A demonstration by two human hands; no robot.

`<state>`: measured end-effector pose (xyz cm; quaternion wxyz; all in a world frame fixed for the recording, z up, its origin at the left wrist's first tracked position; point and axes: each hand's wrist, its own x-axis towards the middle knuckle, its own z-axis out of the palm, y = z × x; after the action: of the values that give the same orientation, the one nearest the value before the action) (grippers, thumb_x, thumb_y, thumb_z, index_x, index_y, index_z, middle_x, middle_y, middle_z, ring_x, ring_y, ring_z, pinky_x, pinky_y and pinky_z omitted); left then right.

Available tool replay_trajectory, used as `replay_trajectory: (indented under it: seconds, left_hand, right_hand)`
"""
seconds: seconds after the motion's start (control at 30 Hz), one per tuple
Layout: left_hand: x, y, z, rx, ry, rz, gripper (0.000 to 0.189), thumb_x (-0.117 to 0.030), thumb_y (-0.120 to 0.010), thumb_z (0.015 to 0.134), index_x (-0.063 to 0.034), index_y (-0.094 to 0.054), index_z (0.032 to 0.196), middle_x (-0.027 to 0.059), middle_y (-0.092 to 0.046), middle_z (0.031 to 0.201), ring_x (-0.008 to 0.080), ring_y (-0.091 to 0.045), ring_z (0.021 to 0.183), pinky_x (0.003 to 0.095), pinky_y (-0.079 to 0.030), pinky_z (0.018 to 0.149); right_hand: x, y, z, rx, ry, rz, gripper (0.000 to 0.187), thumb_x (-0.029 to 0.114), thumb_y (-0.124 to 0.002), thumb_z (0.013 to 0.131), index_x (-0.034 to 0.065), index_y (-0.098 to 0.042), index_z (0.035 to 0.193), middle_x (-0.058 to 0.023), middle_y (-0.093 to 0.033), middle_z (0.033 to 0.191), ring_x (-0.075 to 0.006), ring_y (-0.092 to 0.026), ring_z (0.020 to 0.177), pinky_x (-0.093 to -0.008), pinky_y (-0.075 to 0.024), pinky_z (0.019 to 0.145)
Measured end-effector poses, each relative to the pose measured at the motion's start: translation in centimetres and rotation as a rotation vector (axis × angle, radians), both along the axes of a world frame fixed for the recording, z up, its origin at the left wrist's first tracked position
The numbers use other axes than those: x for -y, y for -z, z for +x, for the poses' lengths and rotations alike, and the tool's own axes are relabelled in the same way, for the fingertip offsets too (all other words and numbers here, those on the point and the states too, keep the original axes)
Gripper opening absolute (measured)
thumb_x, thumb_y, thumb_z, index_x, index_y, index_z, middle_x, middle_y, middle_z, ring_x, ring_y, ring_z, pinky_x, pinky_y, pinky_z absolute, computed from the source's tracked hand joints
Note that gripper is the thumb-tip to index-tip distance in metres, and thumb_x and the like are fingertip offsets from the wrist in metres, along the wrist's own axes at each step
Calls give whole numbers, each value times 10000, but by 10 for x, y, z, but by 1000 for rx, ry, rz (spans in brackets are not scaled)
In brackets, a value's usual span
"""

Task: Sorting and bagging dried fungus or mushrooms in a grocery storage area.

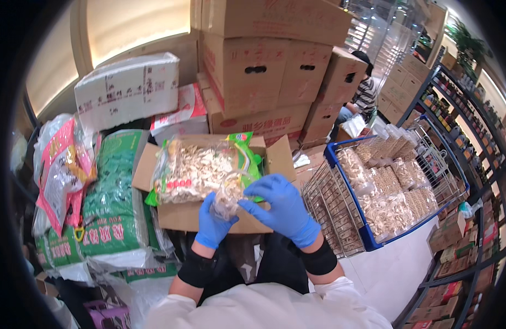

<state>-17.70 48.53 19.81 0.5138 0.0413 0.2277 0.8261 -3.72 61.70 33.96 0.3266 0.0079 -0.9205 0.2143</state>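
Both of my hands wear blue gloves and meet over the front of an open cardboard box (183, 218). My left hand (211, 226) holds a small clear plastic container (227, 201) from its near side. Pale contents show through its wall, too blurred to name. At the container's right edge, my right hand (283, 209) has thumb and fingertips against it. On top of the box lies a large clear bag (203, 162) with green ends, filled with pale dried slices that look like mushroom. Part of the bag is hidden behind the container and my hands.
A blue-rimmed wire shopping cart (364, 228) at right carries clear packs of dried goods (386, 181). Green sacks (113, 205) and a pink bag (59, 177) lie left. Stacked cartons (253, 78) and a white foam box (127, 92) stand behind. A person (361, 96) sits beyond; shelves (462, 111) line the right.
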Motion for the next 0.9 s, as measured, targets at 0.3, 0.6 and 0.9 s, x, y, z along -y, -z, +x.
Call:
replay_trajectory:
  seconds: [0.3, 0.6, 0.9]
  left_hand:
    - [-28, 35, 12, 244, 92, 21, 531, -503, -384, 856, -117, -471, 1210, 84, -555, 1106, 236, -562, 930, 374, -508, 663]
    - [31, 12, -10, 313, -131, 449, 545, -469, -443, 851, -132, -429, 1279, 135, -487, 1209, 316, -475, 1067, 388, -483, 700]
    - [111, 48, -19, 331, -281, 187, 581, -517, -480, 806, -123, -454, 1233, 140, -537, 1124, 346, -523, 1003, 358, -479, 579]
  right_hand:
    - [-16, 26, 1, 29, -22, -64, 217, 242, -674, 773, 86, -647, 922, -66, -640, 882, -260, -606, 823, -327, -483, 734]
    - [-27, 52, -17, 3, -32, -702, 229, 162, -657, 816, 14, -629, 988, -93, -618, 872, -153, -601, 764, -264, -484, 695]
    - [-55, 111, -136, 156, -35, -216, 370, 255, -634, 769, -4, -593, 1030, -204, -605, 990, -349, -575, 942, -391, -455, 844]
